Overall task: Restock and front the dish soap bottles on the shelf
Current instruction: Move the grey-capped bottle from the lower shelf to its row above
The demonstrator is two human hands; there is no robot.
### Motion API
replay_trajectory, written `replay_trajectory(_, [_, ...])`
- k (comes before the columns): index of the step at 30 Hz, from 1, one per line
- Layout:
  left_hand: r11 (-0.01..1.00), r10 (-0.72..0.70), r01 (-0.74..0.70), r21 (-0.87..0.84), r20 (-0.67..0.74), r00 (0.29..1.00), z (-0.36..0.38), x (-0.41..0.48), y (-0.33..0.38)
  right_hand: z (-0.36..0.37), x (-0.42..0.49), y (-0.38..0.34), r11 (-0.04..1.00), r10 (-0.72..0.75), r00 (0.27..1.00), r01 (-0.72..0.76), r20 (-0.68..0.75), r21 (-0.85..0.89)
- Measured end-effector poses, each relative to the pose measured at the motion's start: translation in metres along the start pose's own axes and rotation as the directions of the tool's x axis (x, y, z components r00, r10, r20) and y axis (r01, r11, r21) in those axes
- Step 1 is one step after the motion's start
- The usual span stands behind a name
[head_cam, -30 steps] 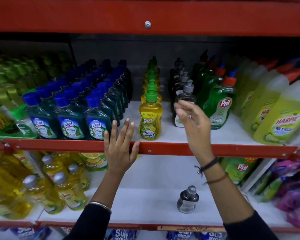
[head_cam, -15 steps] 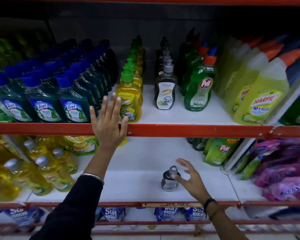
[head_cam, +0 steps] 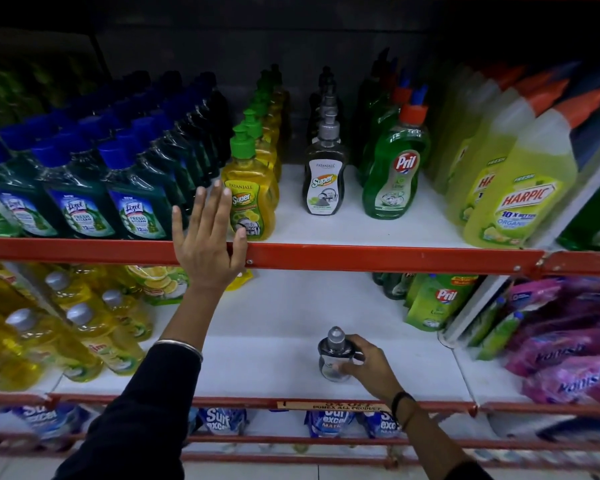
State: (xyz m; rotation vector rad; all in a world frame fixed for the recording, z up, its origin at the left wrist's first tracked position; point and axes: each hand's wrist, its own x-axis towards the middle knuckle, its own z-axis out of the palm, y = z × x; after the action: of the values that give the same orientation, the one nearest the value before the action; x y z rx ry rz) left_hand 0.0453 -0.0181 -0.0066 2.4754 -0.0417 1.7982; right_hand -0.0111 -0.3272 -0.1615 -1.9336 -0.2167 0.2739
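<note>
On the lower white shelf point(head_cam: 264, 362) stands a lone dark dish soap bottle point(head_cam: 333, 355) with a grey cap, and my right hand point(head_cam: 364, 368) is closed around its right side. My left hand point(head_cam: 207, 244) lies flat with spread fingers against the red front rail point(head_cam: 378, 256) of the upper shelf. Behind that rail stand a row of yellow dish soap bottles point(head_cam: 250, 202) with green caps, a row of dark bottles point(head_cam: 324, 181) with grey pumps, and green Pril bottles point(head_cam: 394, 178).
Blue-capped Lizol bottles point(head_cam: 80, 199) fill the upper shelf's left; yellow-green Harpic bottles point(head_cam: 520, 199) stand at its right. The lower shelf holds yellow bottles point(head_cam: 84, 327) at left, green Pril pouches point(head_cam: 433, 303) and pink packs point(head_cam: 568, 344) at right. Blue pouches point(head_cam: 329, 422) hang below.
My right hand dropped from the dark pump bottle on the upper shelf to the lower shelf and closed on the lone dark bottle. The left hand stayed on the rail.
</note>
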Motion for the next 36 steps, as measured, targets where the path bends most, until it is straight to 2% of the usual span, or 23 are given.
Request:
replay_trajectory(4, [1.000, -0.008, 0.008, -0.007, 0.004, 1.000, -0.002, 0.001, 0.001, -0.009, -0.010, -0.030, 0.994, -0.095, 0.995, 0.095, -0.012, 0.060])
replay_trajectory(9, [1.000, -0.010, 0.010, -0.003, 0.005, 1.000, -0.002, 0.000, 0.001, -0.027, -0.019, -0.097, 0.955, -0.234, 0.967, 0.248, -0.098, 0.166])
replay_trajectory(15, [1.000, -0.016, 0.016, -0.006, 0.041, 0.999, -0.003, 0.000, 0.000, -0.056, -0.018, -0.189, 0.843, -0.405, 0.876, 0.469, -0.263, 0.263])
replay_trajectory(20, [1.000, -0.020, 0.020, 0.000, 0.065, 0.998, -0.004, 0.001, 0.000, -0.079, 0.004, -0.240, 0.754, -0.482, 0.805, 0.582, -0.347, 0.305])
replay_trajectory(25, [1.000, -0.030, 0.030, -0.005, 0.065, 0.997, -0.005, 0.001, 0.001, -0.075, 0.042, -0.253, 0.760, -0.440, 0.808, 0.567, -0.391, 0.317])
replay_trajectory(36, [0.999, -0.038, 0.039, -0.012, 0.089, 0.995, -0.005, 0.002, 0.000, -0.059, 0.089, -0.243, 0.833, -0.456, 0.863, 0.500, -0.219, 0.235])
